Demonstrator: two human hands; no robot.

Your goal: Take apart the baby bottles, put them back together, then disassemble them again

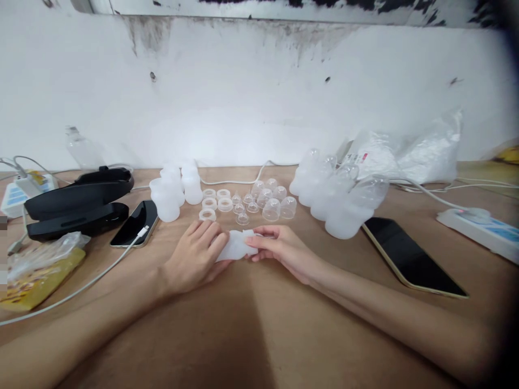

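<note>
My left hand (198,251) is wrapped around a frosted white baby bottle (235,246), which lies on its side just above the table. The fingers of my right hand (287,248) close on the bottle's neck end; a small part there is mostly hidden by them. Just beyond my hands are several white collar rings (224,206), clear bottle teats (242,219) and clear dome caps (271,209). Uncapped bottle bodies (167,202) stand to the left of these parts. On the right is a group of capped bottles (343,216), one of them tilted.
On the left are a phone (135,222), a black case (79,194), a yellow snack bag (44,275) and a white cable (97,278). A larger phone (411,256), a power strip (482,227) and plastic bags (430,148) lie on the right. Behind rises a white wall (243,97).
</note>
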